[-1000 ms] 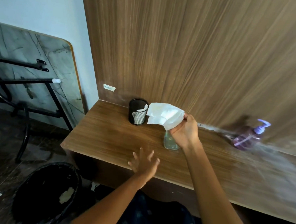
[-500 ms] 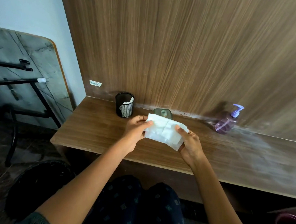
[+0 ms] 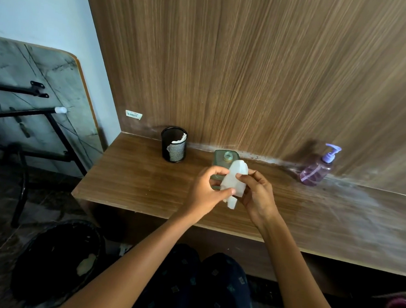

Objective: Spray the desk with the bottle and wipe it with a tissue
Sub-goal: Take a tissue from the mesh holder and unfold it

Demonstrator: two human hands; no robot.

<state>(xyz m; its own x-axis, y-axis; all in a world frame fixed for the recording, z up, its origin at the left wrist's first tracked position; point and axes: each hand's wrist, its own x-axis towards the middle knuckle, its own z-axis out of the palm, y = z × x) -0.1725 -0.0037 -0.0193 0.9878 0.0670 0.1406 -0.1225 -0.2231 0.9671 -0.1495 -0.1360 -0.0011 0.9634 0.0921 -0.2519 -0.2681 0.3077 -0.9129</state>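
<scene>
Tissue [image 3: 233, 181] sits folded between your two hands above the desk [image 3: 135, 173]; your left hand [image 3: 207, 191] pinches its near edge and your right hand [image 3: 257, 195] grips the far side, both sets of fingers closed on it. You look to be readying it, so the wiping seems still ahead; whether spraying is done cannot be told, though the right of the desk shows pale streaks. Count: one tissue, one clear capless bottle [image 3: 225, 158] just behind your hands, one purple pump bottle [image 3: 316, 170] well to the right, one mesh cup [image 3: 173, 144], one bin [image 3: 57, 261] on the floor.
</scene>
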